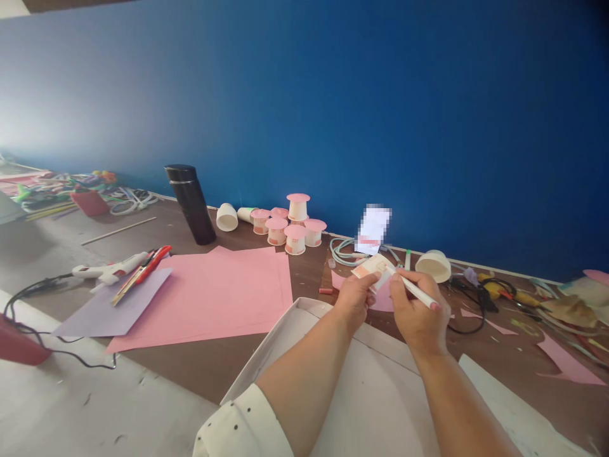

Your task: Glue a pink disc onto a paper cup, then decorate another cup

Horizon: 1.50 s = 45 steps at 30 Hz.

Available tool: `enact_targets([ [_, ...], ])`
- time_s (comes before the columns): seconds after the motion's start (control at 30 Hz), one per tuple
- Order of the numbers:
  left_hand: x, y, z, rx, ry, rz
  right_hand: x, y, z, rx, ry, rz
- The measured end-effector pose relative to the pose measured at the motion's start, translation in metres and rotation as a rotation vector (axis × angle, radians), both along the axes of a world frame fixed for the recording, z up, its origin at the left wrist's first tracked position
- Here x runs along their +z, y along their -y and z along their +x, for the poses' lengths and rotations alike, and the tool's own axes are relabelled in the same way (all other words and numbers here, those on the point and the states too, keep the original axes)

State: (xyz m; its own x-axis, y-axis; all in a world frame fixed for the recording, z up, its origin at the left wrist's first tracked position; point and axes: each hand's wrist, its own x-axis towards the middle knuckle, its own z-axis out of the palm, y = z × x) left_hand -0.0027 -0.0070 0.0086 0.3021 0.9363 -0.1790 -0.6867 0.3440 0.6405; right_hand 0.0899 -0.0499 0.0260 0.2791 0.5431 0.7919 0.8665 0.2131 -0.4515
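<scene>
My left hand (354, 297) is closed around a small white paper cup (373, 266) with an orange print, holding it on its side above a pink paper scrap (383, 298). My right hand (416, 311) pinches a white pen (419, 293) with a pink end, its tip touching the cup. Both hands hover over the far edge of a shallow white cardboard box (304, 317) that lies under my forearms.
Large pink sheets (214, 292) and a lilac sheet (114, 304) lie left, with a glue gun (109, 270) and red-handled cutter (143, 270). A black flask (190, 203), pink-topped cups (292, 225), a white bowl (432, 265), cables and paper scraps line the blue wall.
</scene>
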Motion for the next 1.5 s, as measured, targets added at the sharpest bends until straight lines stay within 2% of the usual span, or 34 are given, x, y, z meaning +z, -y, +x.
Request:
enact_targets([
  [0.9,0.0004,-0.0007,0.0001,0.014,-0.030,0.002,-0.0007,0.0006,-0.0023,0.005,0.028,-0.018],
  [1.5,-0.0057,-0.0034,0.0018,0.023,-0.044,0.004,-0.0005,0.0011,-0.0040,0.008,0.037,-0.029],
])
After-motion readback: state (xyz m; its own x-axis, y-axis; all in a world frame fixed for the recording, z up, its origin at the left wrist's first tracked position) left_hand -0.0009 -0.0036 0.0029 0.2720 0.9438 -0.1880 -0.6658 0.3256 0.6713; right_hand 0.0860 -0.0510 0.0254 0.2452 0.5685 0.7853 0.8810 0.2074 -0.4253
